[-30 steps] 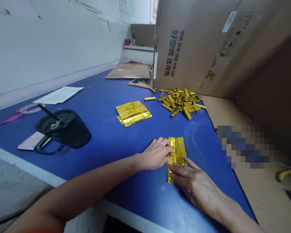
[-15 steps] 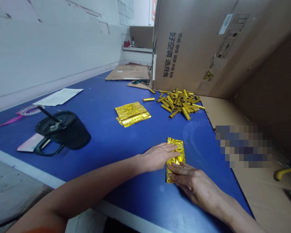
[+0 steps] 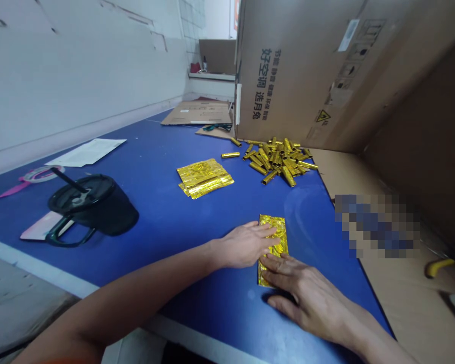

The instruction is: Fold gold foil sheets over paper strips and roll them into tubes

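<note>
A gold foil sheet (image 3: 277, 230) lies flat on the blue table (image 3: 167, 212) right in front of me. My left hand (image 3: 246, 245) rests on the sheet's left side, fingers stretched out flat. My right hand (image 3: 307, 296) lies palm down over the sheet's near end, fingers spread and pressing on it. Neither hand grips anything. Farther back lies a stack of gold foil sheets (image 3: 203, 177), and beyond it a pile of several small gold rolled tubes (image 3: 280, 159).
A black lidded cup with a straw (image 3: 93, 205) lies at the left on a pink card. White paper (image 3: 87, 151) and a pink tool (image 3: 26, 177) sit by the wall. A big cardboard box (image 3: 326, 71) stands behind the tubes, with flat cardboard (image 3: 387, 283) at right.
The foil sheet went from part folded to lying flat. My left fingers stretched out over it, and my right hand slid a little nearer while pressing the near end.
</note>
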`<state>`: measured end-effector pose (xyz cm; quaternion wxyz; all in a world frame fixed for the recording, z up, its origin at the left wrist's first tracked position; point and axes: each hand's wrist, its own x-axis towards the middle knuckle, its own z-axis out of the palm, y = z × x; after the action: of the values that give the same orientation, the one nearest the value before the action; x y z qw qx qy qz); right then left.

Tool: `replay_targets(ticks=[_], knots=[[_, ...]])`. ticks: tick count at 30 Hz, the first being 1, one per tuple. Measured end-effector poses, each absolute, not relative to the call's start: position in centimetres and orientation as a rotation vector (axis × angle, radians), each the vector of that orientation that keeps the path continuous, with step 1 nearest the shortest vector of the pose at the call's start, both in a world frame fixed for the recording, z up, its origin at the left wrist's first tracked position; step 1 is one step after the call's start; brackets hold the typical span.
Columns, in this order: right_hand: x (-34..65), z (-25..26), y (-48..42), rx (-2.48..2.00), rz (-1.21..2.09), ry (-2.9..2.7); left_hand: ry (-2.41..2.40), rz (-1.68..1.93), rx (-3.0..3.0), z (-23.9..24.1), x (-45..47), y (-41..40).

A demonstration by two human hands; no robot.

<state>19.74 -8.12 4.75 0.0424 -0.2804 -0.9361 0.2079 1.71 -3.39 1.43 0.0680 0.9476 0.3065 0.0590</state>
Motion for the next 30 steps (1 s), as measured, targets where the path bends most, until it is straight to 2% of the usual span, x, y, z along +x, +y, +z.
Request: replay_targets(ticks=[10, 20, 30], knots=[[19.1, 5.6, -9.7, -0.945, 0.505, -2.943, 1.038, 0.199, 2.877, 0.3, 2.0, -3.4], [19.0, 5.5, -9.8, -0.954, 0.545, -2.929, 1.154, 0.162, 2.865, 0.0, 2.6, -3.7], [19.7, 6.0, -9.7, -0.922, 0.654, -2.896, 1.063, 0.178, 2.859, 0.2, 2.4, -3.8]])
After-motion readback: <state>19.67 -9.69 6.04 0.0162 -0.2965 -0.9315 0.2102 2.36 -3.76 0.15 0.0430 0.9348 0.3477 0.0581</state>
